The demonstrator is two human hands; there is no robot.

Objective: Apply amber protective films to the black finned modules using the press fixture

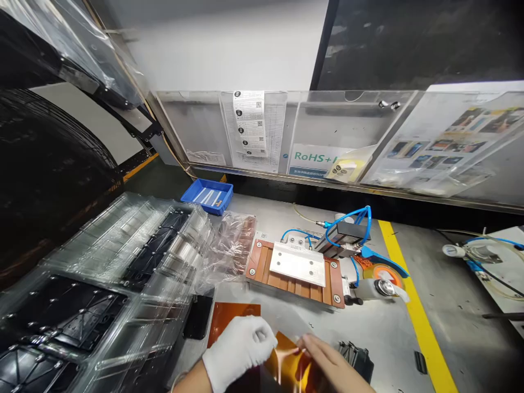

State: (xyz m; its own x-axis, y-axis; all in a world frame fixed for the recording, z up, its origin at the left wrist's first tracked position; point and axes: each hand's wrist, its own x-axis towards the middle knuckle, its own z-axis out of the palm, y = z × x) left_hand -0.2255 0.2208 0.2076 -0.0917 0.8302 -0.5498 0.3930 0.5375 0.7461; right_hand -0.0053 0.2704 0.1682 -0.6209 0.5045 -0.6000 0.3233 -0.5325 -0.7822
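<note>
My left hand [241,349], in a white glove, is closed at the left edge of a glossy amber film [289,363]; what its fingers pinch is too small to make out. My bare right hand [327,360] grips the film's right side. A flat orange-brown sheet [233,316] lies on the bench behind the gloved hand. Beyond my hands stands a brown fixture [262,259] with a silver metal plate [298,263] on top. A black part [358,357] rests just right of my right hand, partly covered by it.
Clear plastic trays [139,305] with black parts fill the left side. A dark phone [198,316] lies beside them. Behind are a blue bin [208,195] and crumpled plastic bag [229,245]. Right of the fixture are blue hoses, a bottle [370,288] and an orange tape roll [387,274].
</note>
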